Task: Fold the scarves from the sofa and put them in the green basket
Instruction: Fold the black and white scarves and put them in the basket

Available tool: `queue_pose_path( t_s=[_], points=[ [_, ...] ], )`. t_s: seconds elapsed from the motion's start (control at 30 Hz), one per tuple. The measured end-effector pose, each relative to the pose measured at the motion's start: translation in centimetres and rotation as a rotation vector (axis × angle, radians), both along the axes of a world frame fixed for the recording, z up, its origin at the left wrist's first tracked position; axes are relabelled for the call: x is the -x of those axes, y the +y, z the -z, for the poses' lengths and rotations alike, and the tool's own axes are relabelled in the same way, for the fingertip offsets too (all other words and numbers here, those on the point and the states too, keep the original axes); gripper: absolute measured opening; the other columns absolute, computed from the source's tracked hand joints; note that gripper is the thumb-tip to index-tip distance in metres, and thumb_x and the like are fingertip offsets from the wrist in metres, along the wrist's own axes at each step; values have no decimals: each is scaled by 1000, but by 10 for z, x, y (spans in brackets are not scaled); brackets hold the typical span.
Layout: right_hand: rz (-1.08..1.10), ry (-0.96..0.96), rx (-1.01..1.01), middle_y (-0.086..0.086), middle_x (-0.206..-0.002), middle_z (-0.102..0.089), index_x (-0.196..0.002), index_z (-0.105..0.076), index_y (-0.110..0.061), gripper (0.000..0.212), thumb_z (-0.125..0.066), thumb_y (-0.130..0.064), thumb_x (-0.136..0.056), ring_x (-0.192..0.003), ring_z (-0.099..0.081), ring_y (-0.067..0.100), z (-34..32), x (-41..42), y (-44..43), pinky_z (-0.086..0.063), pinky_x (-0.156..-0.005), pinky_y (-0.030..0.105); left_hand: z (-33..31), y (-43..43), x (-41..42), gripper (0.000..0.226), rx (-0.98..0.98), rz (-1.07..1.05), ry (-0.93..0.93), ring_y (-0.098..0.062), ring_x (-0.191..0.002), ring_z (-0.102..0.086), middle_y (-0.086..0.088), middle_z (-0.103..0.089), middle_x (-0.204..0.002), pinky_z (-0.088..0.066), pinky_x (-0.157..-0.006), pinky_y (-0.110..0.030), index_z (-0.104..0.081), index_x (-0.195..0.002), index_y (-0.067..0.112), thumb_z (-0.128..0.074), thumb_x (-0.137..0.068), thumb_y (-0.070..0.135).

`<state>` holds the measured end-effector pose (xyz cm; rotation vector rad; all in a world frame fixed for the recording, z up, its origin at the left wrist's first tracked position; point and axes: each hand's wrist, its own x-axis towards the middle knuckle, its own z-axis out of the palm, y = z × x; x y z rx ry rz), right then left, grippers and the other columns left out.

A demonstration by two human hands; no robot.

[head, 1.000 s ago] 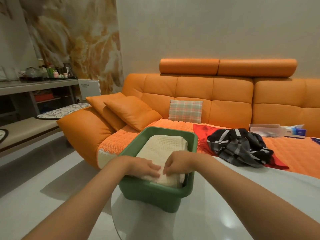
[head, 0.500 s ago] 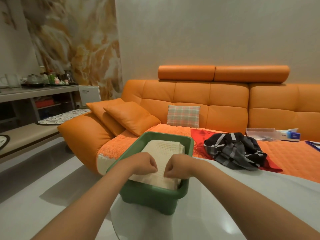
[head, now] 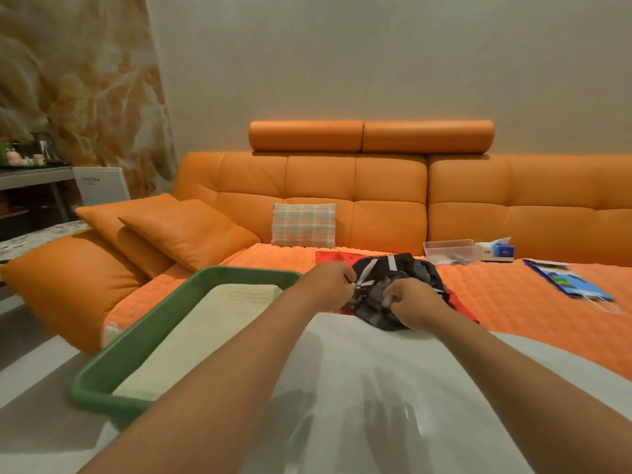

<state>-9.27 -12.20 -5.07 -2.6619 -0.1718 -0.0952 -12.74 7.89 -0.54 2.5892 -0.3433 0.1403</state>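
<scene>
Evidently, both hands were engaged on the black-and-grey striped scarf (head: 405,270), which lay bunched over a red scarf (head: 331,257) on the sofa (head: 321,179) seat, at twelve o'clock from the white table (head: 393,388). The left hand (head: 328,285) pinched a pale stripe at the bundle's nine o'clock edge, and the right hand (head: 415,302) gripped folds at its five o'clock side. The green basket (head: 143,340), at eight o'clock from the bundle, contained one folded cream scarf (head: 212,333).
</scene>
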Motion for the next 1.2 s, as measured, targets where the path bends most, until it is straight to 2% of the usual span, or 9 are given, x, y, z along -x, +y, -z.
queue_pose_path(
  t_s=[0.13,0.27,0.33,0.47,0.6,0.7,0.83,0.97,1.2],
  points=[
    [59,38,-1,3,-143,-50,-134,-58,-26,49,-61,-11,-88,-116,-58,26,35,-35,-47,-56,-91,40,40,-54,-42,37,-71,56,104,-26,-116,-56,-4,-60,-130,-49,-95,-36,-57,-131,21,-51,-95,20],
    [60,-2,274,2,-165,-12,-156,-21,-32,84,-68,-24,-87,-151,-15,28,58,-68,-69,-28,-117,53,80,-79,-81,44,-117,69,147,-27,-119,-54,-7,-54,-134,-48,-98,-42,-50,-136,18,-53,-93,22],
    [41,4,420,5,-161,-25,-159,-5,-32,93,-67,-26,-89,-150,-17,28,66,-81,-71,-17,-118,58,97,-84,-98,43,-110,67,138,-28,-121,-52,-8,-52,-133,-47,-99,-43,-49,-134,17,-55,-92,21],
    [53,-48,573,3,-130,-55,-142,-45,-33,48,-55,-29,-95,-135,-37,29,77,-97,-73,-14,-116,60,120,-92,-118,48,-8,77,64,-25,-132,-45,-6,-46,-142,-41,-107,-40,-46,-140,17,-55,-93,15],
    [-31,-270,91,0,-108,-60,-116,-67,-24,24,-51,-25,-99,-111,-50,23,91,-96,-77,-29,-112,51,130,-93,-127,78,-54,128,-34,-18,-146,-25,5,-23,-160,-36,-114,-43,-21,-156,28,-62,-91,17],
    [-134,-338,-200,-4,-90,-61,-98,-66,-17,15,-51,-14,-98,-88,-51,14,87,-77,-82,-44,-98,42,127,-91,-125,81,-91,172,-70,-17,-141,-34,9,-31,-157,-44,-107,-44,-20,-155,37,-65,-90,20],
    [-226,-394,-158,-4,-84,-60,-95,-60,-24,12,-51,-17,-97,-78,-54,13,73,-43,-82,-52,-71,39,111,-85,-104,35,-108,155,-123,-21,-111,-58,8,-63,-118,-52,-89,-45,-59,-125,38,-61,-92,25],
    [-223,-388,-12,-9,-86,-61,-100,-55,-31,6,-53,-35,-96,-75,-58,12,64,-5,-82,-55,-66,32,87,-73,-58,12,-187,153,-107,-20,-88,-59,8,-58,-90,-46,-71,-34,-61,-105,33,-61,-93,34],
    [-73,-96,84,-4,-100,-68,-112,-61,-31,25,-51,-45,-94,-90,-62,18,64,70,-74,-50,-71,33,87,-46,37,5,-320,164,157,-25,-90,-57,0,-58,-89,-39,-72,-28,-63,-93,29,-63,-91,34]
  ],
)
